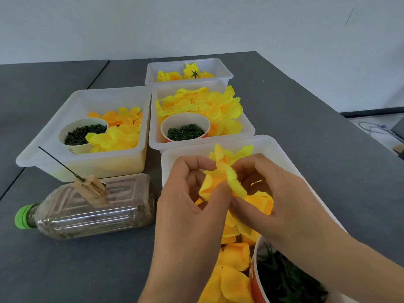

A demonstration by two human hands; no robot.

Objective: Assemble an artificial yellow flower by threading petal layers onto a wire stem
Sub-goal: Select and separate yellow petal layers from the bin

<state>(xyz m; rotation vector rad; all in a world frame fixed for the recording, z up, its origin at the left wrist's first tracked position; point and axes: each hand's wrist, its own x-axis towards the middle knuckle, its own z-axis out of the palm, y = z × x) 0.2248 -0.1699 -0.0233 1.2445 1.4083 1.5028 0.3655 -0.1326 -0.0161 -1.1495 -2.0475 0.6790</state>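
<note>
in the head view, both bare hands met over the near white plastic tray (220,147) at the tabletop's near right. the left hand (185,206) had its thumb and fingers closed on a bunch of yellow fabric petal layers (227,182), and the right hand (282,197) pinched the same bunch from the other side, fingers curled in tight. the bunch was raised just above more loose yellow petals (234,270) lying in that tray. a red-and-white paper cup of dark green leaf pieces (284,278) stood at the tray's near right corner, under the right wrist.

on the dark grey tabletop (65,270) to the left lay a clear plastic bottle with a green cap (91,208) on its side. a wooden clothespin (91,190) sat on the bottle and gripped a thin dark green wire stem (59,162), which slanted up and to the left, well apart from the hands.

farther back, three more white trays held yellow petals; two of them also held paper cups of small green parts.
</note>
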